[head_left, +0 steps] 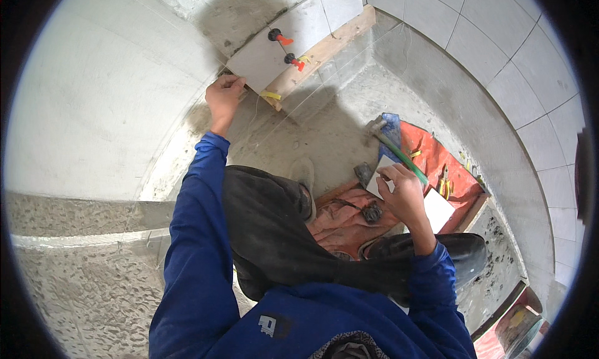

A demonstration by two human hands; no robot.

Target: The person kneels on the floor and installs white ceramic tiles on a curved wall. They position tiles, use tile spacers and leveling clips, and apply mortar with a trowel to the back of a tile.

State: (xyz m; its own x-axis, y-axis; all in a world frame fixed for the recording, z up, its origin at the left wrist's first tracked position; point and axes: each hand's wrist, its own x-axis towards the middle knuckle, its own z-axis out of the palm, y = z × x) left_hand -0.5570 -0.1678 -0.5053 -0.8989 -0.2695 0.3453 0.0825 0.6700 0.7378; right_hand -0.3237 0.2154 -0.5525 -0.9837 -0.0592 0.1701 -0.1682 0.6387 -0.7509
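Note:
My left hand [223, 101] reaches up to the lower left corner of a pale wall tile [253, 64], thumb and fingers pinched together. Whatever lies between those fingertips is too small to name. Two black knobs with red levers [284, 39] sit on the tile's face. A wooden batten [345, 36] runs along its lower edge, with a yellow wedge [271, 95] near the corner. Over my right knee, my right hand [405, 194] is curled, thumb and forefinger drawn together. It hangs above white flat pieces [440, 210]; anything in its grip is hidden.
A hammer with a green handle [405, 156] and yellow-handled pliers [444, 184] lie on an orange sheet [421, 140] at the right. A thin string [324, 82] crosses below the batten. Grey tiles [499, 87] cover the right wall; a rough ledge [81, 284] lies at the left.

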